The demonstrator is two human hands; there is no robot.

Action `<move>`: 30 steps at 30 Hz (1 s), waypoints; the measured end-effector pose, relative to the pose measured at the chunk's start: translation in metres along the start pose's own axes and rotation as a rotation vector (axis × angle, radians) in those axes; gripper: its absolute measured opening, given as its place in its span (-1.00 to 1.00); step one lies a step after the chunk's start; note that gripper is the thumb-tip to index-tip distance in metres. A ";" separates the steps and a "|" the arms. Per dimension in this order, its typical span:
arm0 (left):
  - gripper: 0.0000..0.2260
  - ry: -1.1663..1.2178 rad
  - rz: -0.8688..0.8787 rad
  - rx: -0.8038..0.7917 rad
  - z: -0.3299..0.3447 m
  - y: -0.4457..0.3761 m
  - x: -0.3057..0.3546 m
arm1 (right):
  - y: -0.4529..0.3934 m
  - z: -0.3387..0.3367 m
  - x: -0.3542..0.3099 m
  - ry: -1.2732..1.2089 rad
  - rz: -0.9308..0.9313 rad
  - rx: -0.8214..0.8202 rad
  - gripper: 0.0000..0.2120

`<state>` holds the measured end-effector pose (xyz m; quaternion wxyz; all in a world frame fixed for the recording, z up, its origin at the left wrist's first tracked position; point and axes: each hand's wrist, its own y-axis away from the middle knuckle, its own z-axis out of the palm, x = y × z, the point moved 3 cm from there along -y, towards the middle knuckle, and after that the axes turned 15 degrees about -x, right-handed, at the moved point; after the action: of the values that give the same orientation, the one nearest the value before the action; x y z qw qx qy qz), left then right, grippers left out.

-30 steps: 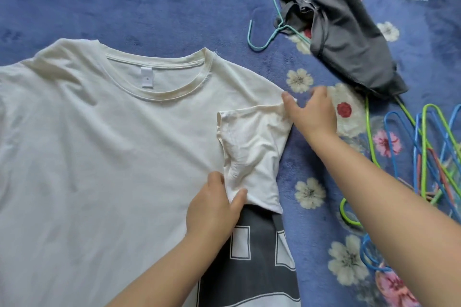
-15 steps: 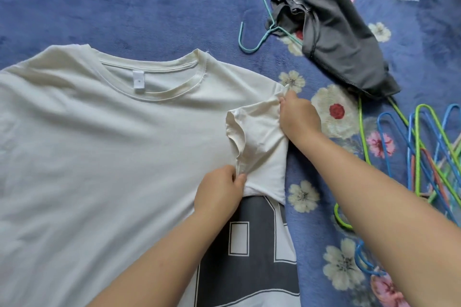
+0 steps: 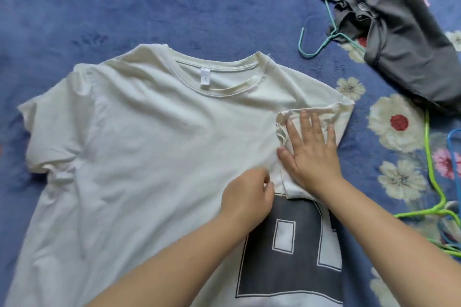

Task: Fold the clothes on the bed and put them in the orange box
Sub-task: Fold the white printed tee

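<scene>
Step in hand, judged: first side fold of white T-shirt (image 3: 154,147). Right hand (image 3: 310,149) flat, fingers straight, pressing folded sleeve (image 3: 341,117) beneath palm. Left hand (image 3: 247,194) just beside, pinching fabric edge. Next: fold far sleeve inward. Orange box unseen.

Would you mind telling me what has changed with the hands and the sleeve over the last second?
The right hand let go of the folded-in sleeve and now presses flat on it, smoothing it down. The left hand kept its grip at the sleeve's lower edge. The white T-shirt and grey garment stayed put.
</scene>
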<state>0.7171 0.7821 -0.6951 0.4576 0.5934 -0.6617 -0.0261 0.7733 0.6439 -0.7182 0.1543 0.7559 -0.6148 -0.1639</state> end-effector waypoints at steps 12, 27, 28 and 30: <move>-0.39 0.264 -0.405 0.918 -0.130 0.095 -0.191 | 0.022 -0.028 -0.091 -0.421 0.022 0.074 -0.15; -0.92 1.705 -0.219 0.373 -0.212 0.074 -0.261 | -0.007 0.012 -0.235 -0.035 -0.099 -0.367 -0.09; -0.88 1.630 -0.159 0.474 -0.217 0.076 -0.260 | -0.006 0.010 -0.235 -0.032 -0.102 -0.390 -0.09; -0.79 1.243 -0.051 0.778 -0.230 0.083 -0.260 | -0.007 0.006 -0.235 -0.045 -0.124 -0.412 -0.12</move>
<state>0.7686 1.1339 -0.6628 0.5040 0.6333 -0.2276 0.5413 0.7318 0.8758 -0.7130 0.2814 0.7407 -0.5240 -0.3124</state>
